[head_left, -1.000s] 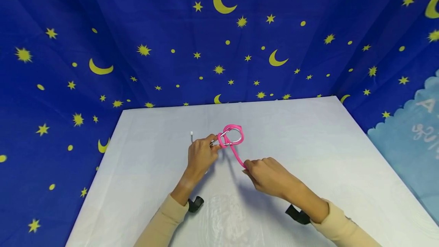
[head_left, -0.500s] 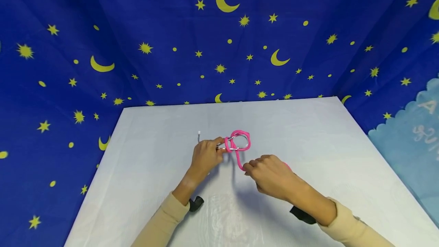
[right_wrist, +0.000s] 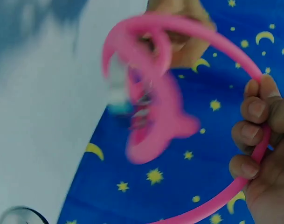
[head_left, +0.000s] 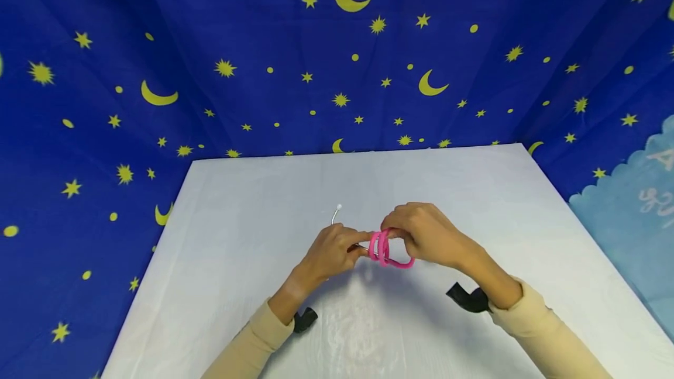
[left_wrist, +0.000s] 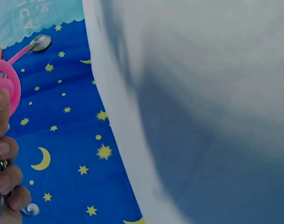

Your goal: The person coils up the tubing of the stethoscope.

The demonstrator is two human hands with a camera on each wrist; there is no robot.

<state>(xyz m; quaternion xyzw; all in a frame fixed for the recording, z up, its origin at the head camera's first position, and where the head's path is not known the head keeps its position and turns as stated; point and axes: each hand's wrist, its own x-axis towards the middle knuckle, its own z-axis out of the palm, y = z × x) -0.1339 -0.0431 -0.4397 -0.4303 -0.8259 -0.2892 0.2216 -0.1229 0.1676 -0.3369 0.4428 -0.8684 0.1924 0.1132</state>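
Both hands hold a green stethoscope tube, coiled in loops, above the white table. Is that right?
Not quite: the tube is pink, not green, as the head view shows. The left hand and right hand do hold it, coiled in loops, above the white table.

A pink stethoscope (head_left: pixel 387 248) was held above the white table, its tubing wound into tight loops. Its metal chest piece (left_wrist: pixel 40 43) hung free at the tube's end.

Pink tube (head_left: pixel 382 248); white table (head_left: pixel 237 215); blue star-and-moon cloth (head_left: pixel 263 45).
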